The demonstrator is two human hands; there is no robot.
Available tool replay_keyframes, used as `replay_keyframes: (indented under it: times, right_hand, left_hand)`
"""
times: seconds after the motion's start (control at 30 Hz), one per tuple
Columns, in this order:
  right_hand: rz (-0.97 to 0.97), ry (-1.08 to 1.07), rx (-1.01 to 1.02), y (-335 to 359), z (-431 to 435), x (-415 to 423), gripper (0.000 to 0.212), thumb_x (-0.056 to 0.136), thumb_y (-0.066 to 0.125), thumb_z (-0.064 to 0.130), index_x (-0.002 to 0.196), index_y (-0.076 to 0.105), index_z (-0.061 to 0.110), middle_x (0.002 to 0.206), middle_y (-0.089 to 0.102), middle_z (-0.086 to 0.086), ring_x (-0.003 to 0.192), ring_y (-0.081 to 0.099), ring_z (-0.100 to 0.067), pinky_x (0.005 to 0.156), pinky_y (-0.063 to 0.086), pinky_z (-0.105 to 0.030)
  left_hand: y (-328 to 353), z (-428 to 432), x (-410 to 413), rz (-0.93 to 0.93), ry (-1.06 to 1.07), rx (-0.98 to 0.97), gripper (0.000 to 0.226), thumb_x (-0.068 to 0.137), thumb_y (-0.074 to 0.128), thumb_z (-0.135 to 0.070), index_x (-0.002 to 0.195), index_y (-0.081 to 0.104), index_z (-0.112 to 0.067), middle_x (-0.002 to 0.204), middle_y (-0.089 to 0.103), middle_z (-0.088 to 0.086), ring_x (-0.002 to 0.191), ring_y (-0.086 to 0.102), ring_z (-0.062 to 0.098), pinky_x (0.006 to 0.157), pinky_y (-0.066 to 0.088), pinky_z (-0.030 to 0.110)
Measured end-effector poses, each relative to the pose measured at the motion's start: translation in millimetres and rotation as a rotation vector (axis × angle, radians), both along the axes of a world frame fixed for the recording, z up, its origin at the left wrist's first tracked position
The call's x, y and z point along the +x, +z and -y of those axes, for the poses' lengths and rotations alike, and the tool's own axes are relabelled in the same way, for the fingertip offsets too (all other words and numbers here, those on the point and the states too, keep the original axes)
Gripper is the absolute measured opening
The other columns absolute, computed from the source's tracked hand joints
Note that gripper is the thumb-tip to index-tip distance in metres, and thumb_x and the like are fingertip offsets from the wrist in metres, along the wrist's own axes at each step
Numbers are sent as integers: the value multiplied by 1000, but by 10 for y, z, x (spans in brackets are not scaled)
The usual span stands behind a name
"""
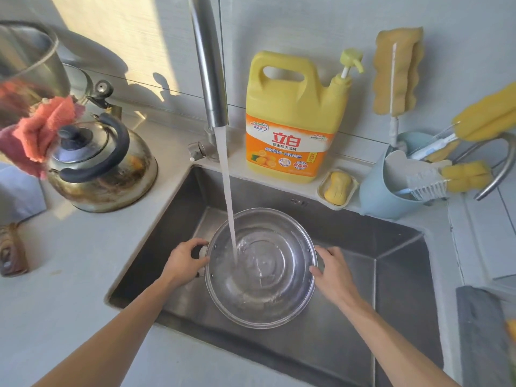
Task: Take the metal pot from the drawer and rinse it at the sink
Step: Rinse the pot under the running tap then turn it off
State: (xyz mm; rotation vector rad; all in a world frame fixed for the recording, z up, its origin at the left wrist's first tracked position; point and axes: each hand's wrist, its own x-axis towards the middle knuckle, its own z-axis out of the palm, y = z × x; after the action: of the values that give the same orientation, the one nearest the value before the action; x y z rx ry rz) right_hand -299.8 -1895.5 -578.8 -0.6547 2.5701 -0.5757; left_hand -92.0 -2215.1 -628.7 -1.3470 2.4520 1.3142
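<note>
The round metal pot (268,300) sits upright inside the steel sink (396,289), mouth up, with water pooling in its bottom. A stream of water (227,196) falls from the tall steel faucet (209,65) into the pot's left half. My left hand (185,259) grips the pot's left side handle. My right hand (332,269) grips the right rim and handle.
A yellow dish-soap jug (293,115) and a soap bar in a dish (337,187) stand behind the sink. A blue holder with brushes (391,185) is at the right. A steel kettle (103,166) and a pink cloth (42,129) stand on the left counter.
</note>
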Motion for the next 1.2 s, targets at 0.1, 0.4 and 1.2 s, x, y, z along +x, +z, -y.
replay_keyframes:
  times: [0.1, 0.4, 1.2]
  right_hand:
    - [-41, -20, -63, -140, -35, 62, 50, 99, 68, 15, 147, 57, 20, 122, 50, -2, 101, 61, -25, 91, 47, -32]
    - [211, -41, 57, -289, 6, 245, 34, 105, 53, 18, 137, 61, 26, 117, 47, -4, 121, 58, -30, 97, 40, -30]
    - [36, -105, -52, -170, -14, 145, 54, 99, 66, 23, 150, 53, 16, 133, 61, -4, 122, 61, -26, 106, 47, -36]
  left_hand:
    - [134, -16, -34, -30, 3, -162, 35, 98, 78, -27, 128, 71, -40, 117, 65, 0, 99, 69, 20, 89, 62, 39]
    - [398, 125, -77, 79, -130, -290, 31, 97, 75, -45, 126, 82, -37, 128, 71, -2, 89, 70, 12, 82, 62, 32]
    - [74, 81, 95, 134, -92, -168, 41, 101, 67, -49, 141, 65, -40, 123, 62, 0, 89, 70, 13, 86, 66, 38]
